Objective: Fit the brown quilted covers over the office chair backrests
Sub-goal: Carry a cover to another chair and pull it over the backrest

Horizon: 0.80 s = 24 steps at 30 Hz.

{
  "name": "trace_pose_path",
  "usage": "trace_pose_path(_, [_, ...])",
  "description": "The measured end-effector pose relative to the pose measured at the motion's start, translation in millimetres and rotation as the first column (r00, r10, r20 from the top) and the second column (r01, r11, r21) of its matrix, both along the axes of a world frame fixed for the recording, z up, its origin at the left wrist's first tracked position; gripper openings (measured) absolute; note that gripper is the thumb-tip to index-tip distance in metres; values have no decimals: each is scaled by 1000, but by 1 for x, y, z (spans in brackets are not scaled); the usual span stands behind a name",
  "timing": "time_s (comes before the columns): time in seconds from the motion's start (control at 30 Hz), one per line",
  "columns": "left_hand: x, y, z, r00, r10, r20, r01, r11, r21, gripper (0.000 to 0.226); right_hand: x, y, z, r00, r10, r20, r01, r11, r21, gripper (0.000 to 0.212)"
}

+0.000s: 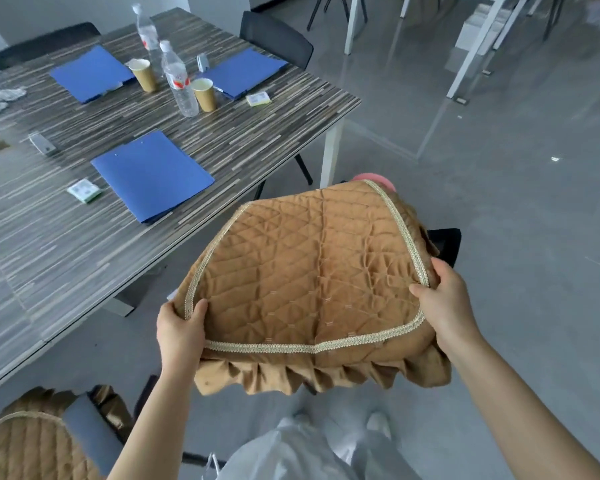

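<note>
Now | left hand [181, 332] and right hand [445, 306] each pinch one brown cover [309, 271] | three blue folders [153, 174]

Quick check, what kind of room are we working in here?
Likely an office meeting room: a long striped table set with blue folders, paper cups and water bottles, dark office chairs around it.

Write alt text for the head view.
Both hands, left and right, grip a brown quilted cover by its trimmed corners, held above the floor beside a striped table. The table holds blue folders, bottles and paper cups.
</note>
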<state>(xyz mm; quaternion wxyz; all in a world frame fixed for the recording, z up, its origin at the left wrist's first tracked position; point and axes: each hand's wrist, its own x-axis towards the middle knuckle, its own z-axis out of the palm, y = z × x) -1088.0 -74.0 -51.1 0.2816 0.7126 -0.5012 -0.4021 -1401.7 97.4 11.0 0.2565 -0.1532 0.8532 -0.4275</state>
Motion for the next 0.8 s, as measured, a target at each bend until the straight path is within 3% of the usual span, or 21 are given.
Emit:
trace_pose_path(0.27, [-79, -23, -23, 989, 108, 103, -111, 993, 32, 48, -103, -73, -16, 984, 180, 9, -180, 983, 35, 45])
trace_pose_path(0.4, [-110, -9, -35, 972, 168, 167, -191, 973, 133, 52, -151, -103, -12, 939, 341, -51, -339, 940, 50, 38])
trace_pose_path(0.67, [-186, 62, -54, 934, 281, 220, -344, 873, 345, 42, -229, -174, 19, 725, 665, -180, -664, 744, 78, 52])
trace_pose_path(0.8, [-208, 86, -56, 960, 261, 103, -278, 839, 467, 15, -227, -205, 44, 615, 760, -210, -769, 637, 53, 50])
